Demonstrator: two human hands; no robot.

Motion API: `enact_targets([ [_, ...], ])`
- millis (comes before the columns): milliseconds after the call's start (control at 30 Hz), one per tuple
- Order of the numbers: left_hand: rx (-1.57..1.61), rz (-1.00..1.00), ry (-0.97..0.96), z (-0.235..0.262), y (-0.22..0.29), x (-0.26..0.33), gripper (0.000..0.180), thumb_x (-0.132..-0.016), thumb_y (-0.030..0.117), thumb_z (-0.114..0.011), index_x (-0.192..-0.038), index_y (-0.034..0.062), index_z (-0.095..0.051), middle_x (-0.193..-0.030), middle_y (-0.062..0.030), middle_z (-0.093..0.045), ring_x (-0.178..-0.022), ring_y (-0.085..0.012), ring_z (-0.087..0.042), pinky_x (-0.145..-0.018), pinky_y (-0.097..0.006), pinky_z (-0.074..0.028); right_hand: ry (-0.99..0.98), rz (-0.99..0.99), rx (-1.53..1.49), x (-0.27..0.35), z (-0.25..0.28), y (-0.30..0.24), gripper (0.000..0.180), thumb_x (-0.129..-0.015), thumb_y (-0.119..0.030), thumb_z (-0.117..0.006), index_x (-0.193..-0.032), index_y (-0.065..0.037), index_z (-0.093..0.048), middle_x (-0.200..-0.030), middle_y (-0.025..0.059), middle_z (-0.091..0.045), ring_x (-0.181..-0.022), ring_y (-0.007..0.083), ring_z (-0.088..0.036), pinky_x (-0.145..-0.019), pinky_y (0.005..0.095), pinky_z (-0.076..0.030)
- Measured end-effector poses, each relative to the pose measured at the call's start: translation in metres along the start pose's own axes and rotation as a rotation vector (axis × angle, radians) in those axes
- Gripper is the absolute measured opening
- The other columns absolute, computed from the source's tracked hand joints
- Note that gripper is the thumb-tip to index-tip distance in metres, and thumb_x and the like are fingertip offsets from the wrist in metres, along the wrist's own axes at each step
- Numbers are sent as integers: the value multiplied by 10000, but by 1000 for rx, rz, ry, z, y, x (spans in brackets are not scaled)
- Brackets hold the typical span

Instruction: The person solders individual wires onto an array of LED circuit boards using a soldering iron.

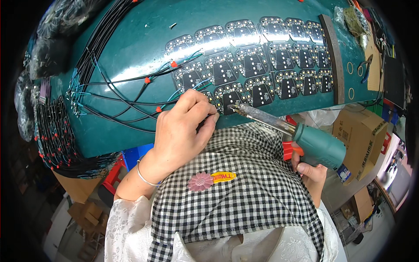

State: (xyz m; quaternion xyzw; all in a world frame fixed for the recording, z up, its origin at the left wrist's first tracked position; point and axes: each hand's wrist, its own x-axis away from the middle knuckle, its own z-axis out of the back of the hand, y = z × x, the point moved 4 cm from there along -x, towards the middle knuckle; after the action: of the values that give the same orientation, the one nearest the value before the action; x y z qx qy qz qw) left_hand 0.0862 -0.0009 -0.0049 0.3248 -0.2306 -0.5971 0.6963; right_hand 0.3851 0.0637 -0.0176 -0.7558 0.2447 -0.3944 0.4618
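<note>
My left hand (pixel 185 126) is closed in a pinch at the table's near edge, over the front-left corner of the rows of black circuit boards (pixel 260 91). What its fingertips hold is hidden. Black cables (pixel 126 102) with red tags (pixel 147 80) run in from the left toward this hand and the boards, their thin blue and green ends lying on the leftmost boards. My right hand (pixel 310 172) grips a green soldering gun (pixel 321 146), a finger at its orange trigger. The gun's metal tip (pixel 235 107) is just above a front-row board, right of my left fingertips.
A dark metal bar (pixel 332 59) borders the boards on the right. Beyond it lie pliers (pixel 367 69) and yellowish rings (pixel 351 93). Bundled cables (pixel 56 135) hang at the left edge. A cardboard box (pixel 360 139) stands at the right, below the green table (pixel 131 26). A screw (pixel 173 25) lies at the back.
</note>
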Motion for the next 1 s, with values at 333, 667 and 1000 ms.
enact_targets([
  [333,-15,-35,12,-2,-3,3,145,-725,-34,-747,-823,21,-655,-876,-55,-583,-619,-149,-597,-518,-277,-466,-80,47,110,-9,-10,-2,234,-749,-36,-745,-924,44,-612,-780,93,-611,-637,185,-562,-579,303,-458],
  [667,-139,-129,52,-8,4,4,187,-697,-37,-746,-817,37,-623,-885,-54,-557,-597,-170,-586,-479,-292,-457,-84,24,103,-3,-4,2,197,-756,-36,-742,-882,49,-617,-746,87,-607,-627,194,-560,-573,312,-446],
  [1000,-111,-90,120,-12,3,8,208,-693,-43,-750,-818,40,-606,-888,-64,-566,-627,-201,-606,-499,-303,-480,-89,19,101,-7,-7,5,199,-729,-24,-736,-881,36,-621,-754,86,-617,-645,195,-577,-582,317,-462],
])
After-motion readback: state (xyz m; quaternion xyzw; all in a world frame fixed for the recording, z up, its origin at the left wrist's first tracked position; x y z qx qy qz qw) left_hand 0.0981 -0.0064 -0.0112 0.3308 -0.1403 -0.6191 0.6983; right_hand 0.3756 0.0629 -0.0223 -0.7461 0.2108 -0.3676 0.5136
